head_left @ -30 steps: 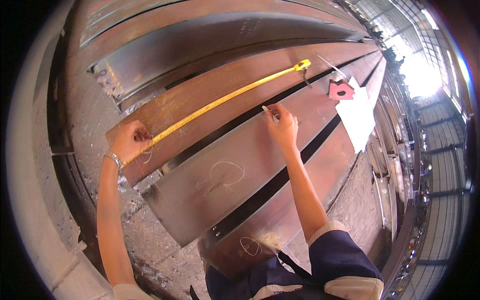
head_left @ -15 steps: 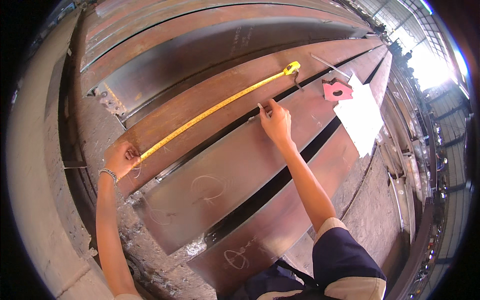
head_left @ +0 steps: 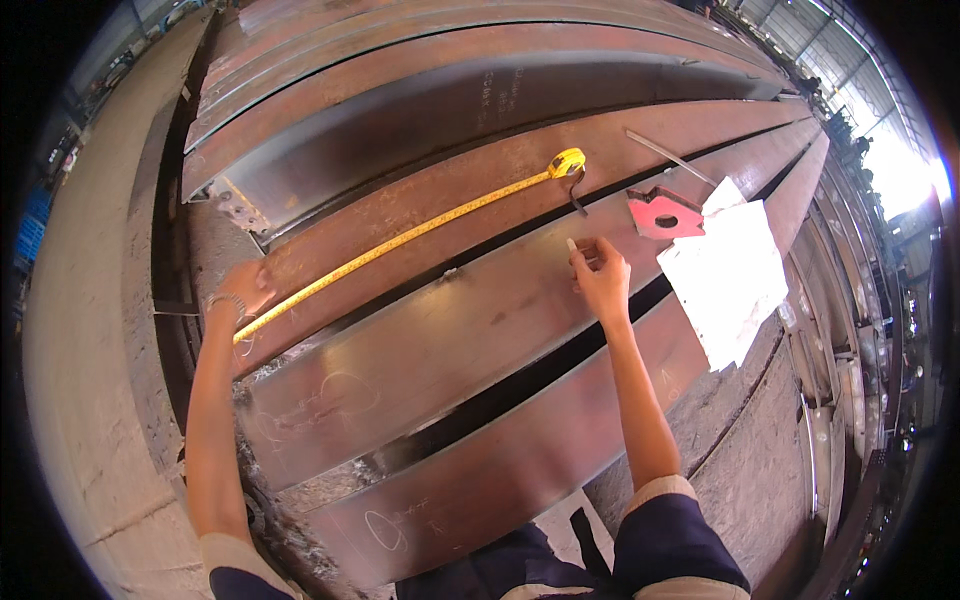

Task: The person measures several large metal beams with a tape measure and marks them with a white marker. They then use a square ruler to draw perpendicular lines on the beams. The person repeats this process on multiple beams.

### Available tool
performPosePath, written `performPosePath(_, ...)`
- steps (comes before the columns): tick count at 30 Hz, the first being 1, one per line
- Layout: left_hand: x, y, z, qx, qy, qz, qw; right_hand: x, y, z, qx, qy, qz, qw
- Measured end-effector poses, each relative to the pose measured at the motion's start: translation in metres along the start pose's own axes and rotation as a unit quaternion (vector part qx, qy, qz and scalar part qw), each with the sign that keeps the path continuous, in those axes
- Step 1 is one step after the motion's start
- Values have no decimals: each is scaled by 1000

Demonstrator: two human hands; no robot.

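A yellow tape measure [head_left: 567, 162] with a dark strap lies on a brown steel plate [head_left: 520, 150]. Its yellow blade [head_left: 400, 240] stretches down to the plate's near left end. My left hand [head_left: 243, 286] is just above the blade's free end, somewhat blurred; a chain bracelet circles its wrist. Whether its fingers touch anything is hard to see. Over the adjoining steel plate [head_left: 430, 330], my right hand [head_left: 604, 280] pinches a short whitish stick [head_left: 572, 245] that looks like marking chalk, its tip pointing up.
A red flat block with a hole [head_left: 650, 228] sits beside white paper sheets [head_left: 725, 290] at the right. Behind them lies a thin metal strip [head_left: 670, 155]. Dark gaps [head_left: 520, 375] separate the plates. A tall steel beam [head_left: 400, 130] stands farther back.
My left hand has come off the tape's end and shifted up slightly. My right hand has moved right, away from the gap, still with the whitish stick. The view has shifted too.
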State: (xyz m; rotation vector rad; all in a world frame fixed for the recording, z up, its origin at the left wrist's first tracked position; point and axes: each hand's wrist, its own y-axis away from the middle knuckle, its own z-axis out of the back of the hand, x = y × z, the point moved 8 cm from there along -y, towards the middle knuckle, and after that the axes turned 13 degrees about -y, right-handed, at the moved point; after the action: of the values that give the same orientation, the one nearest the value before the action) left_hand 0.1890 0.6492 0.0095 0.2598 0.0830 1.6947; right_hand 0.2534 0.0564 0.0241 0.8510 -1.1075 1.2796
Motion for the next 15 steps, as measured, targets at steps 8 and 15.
performPosePath(8, -256, -107, 77, -112, 199, -121, 966, -6, -1, -2, 0, -96, -20, 995)
performPosePath(15, -359, -150, 77, -98, 217, -96, 966, -22, -6, -8, 31, -97, -53, 993)
